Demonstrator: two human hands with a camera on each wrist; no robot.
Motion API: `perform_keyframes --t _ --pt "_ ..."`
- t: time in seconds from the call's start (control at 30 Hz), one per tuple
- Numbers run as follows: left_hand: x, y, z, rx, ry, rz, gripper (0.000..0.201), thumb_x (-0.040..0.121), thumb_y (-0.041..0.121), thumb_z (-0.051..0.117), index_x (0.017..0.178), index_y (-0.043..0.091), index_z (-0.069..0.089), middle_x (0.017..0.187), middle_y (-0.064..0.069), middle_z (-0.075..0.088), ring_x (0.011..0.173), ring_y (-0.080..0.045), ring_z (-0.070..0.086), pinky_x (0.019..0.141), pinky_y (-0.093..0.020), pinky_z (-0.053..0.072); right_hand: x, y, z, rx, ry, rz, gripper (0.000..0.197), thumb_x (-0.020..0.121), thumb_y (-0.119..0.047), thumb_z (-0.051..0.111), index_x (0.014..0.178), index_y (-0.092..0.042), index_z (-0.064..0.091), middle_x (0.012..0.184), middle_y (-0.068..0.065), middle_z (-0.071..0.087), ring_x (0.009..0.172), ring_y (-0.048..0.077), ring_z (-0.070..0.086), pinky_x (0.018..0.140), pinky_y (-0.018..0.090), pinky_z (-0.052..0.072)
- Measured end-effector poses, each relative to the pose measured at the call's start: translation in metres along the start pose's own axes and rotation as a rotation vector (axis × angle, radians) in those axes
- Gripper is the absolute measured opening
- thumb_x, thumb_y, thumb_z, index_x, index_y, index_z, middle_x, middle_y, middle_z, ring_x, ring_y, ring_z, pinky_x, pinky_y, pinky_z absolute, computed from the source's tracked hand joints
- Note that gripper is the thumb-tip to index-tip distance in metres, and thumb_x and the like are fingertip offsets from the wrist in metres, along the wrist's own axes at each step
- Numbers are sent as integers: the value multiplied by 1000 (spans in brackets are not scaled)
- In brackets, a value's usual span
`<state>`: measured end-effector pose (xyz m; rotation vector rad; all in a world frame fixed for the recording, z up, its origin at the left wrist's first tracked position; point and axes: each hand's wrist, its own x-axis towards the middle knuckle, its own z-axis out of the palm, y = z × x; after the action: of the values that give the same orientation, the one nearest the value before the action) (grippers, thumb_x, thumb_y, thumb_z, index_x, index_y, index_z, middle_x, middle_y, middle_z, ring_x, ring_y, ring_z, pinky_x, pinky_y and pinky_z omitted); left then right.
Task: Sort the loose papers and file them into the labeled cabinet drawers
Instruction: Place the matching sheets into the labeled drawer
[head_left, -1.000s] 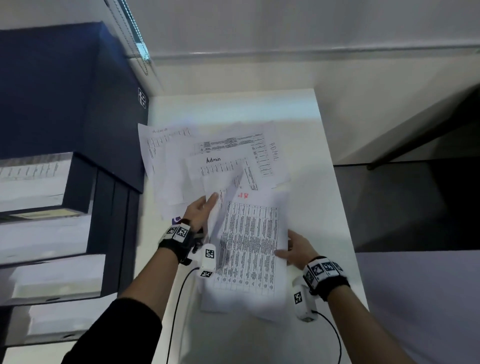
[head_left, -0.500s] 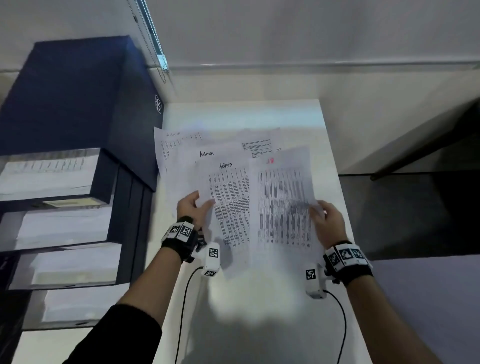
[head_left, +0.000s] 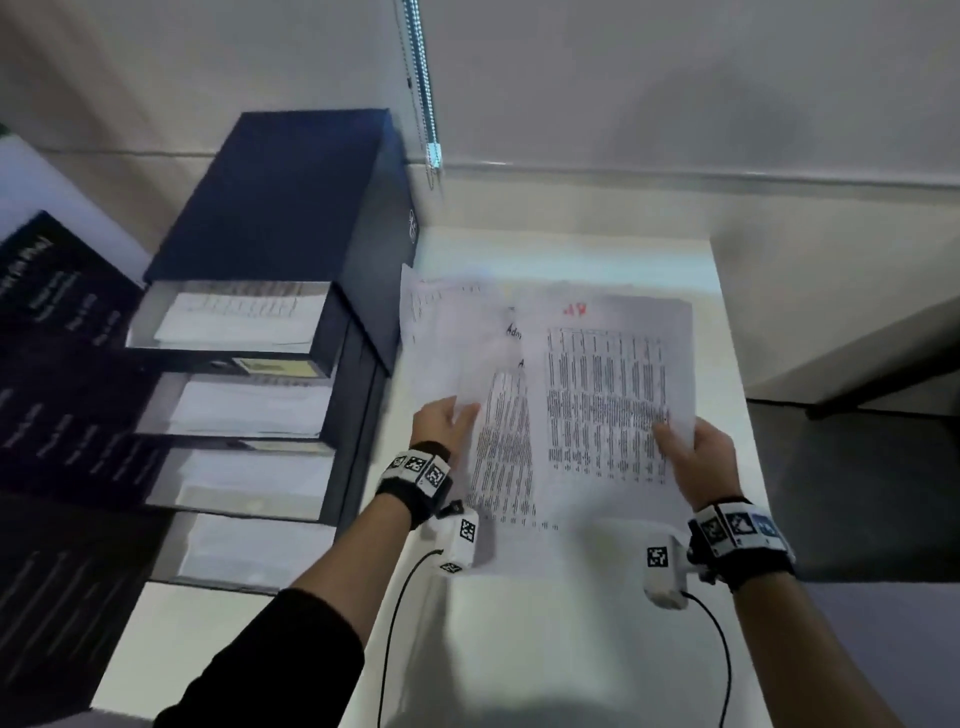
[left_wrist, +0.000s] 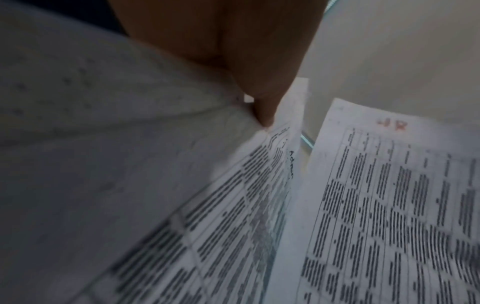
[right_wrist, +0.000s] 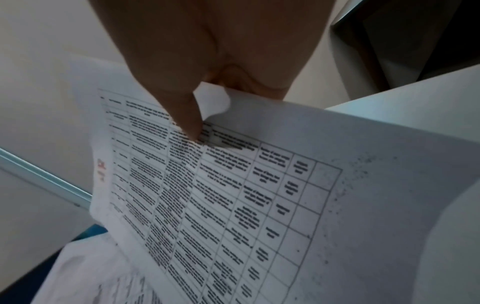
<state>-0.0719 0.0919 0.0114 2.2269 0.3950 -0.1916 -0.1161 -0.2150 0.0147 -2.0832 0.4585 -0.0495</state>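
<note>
While you hold two printed sheets above the white table (head_left: 727, 364), each hand pinches one.
Your right hand (head_left: 696, 457) grips the red-marked sheet (head_left: 608, 395) at its right edge; your left hand (head_left: 441, 421) grips the sheet headed "Admin" (head_left: 501, 452), beside the dark cabinet (head_left: 280, 249) with its drawers pulled open.

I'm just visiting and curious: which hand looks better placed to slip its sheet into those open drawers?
Probably the left hand: it holds the Admin sheet on the side nearest the cabinet drawers, while the right hand grips the red-marked sheet farther away.
</note>
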Motion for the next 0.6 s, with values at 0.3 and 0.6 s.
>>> perform_keyframes --t 0.3,0.6 --pt "-43 34 -120 -340 126 390 21 100 36 50 100 21 64 87 10 66 74 7 58 74 -19 50 -55 -80 -18 308 98 -79 17 95 -21 62 103 -8 68 88 5 69 60 -10 63 55 6 49" --pt "-86 -34 -272 -429 170 302 38 101 35 48 70 16 60 54 14 62 48 6 55 51 -12 41 -135 -170 70 932 -232 91 44 97 -14 56 137 4 49 126 23 62 117 36 61 105 46 45"
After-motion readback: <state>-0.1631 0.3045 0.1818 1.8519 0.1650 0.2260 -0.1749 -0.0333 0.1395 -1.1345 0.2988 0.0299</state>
